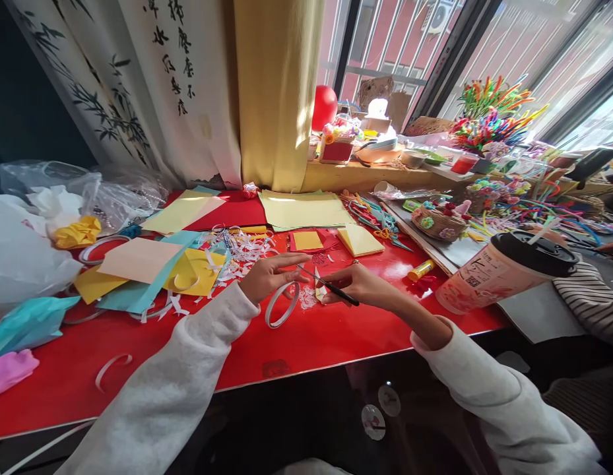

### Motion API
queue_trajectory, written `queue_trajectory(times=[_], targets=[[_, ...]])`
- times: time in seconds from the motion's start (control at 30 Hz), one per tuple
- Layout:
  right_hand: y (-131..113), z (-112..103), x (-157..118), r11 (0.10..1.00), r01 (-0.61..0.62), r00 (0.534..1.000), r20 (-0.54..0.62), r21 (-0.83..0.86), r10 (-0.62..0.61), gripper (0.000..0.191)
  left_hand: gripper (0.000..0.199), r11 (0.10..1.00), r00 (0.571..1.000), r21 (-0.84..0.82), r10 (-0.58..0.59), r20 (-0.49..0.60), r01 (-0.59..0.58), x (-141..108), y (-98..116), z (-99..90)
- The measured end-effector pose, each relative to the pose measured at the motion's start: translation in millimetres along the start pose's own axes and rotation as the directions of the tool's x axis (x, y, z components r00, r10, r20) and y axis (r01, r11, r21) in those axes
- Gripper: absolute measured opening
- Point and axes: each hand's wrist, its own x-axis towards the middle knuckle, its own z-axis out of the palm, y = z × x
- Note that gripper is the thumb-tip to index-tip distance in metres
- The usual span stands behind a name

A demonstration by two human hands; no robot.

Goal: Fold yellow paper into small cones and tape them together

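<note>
Pinched in the right hand (359, 285), a slim black-handled tool (342, 293) points its thin tip at the left hand (266, 277), though its exact kind is too small to tell! Left fingers grasp a white ring (269, 311), and it hangs close against them. Both pieces are left of the paper cup (504, 272), the tool nearer to it.

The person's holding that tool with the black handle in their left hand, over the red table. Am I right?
Not quite: the head view shows the black-handled tool in the right hand. It's over the red table, though.
</note>
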Motion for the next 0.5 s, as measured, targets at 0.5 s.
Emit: queue_trajectory(times=[0.5], targets=[[3.9,2.3,-2.8,0.998,0.040,0.999,-0.021,-0.047,-0.041,0.043,0.039,1.000,1.000,0.003,0.002,0.002,-0.002,0.5,-1.0,0.6]])
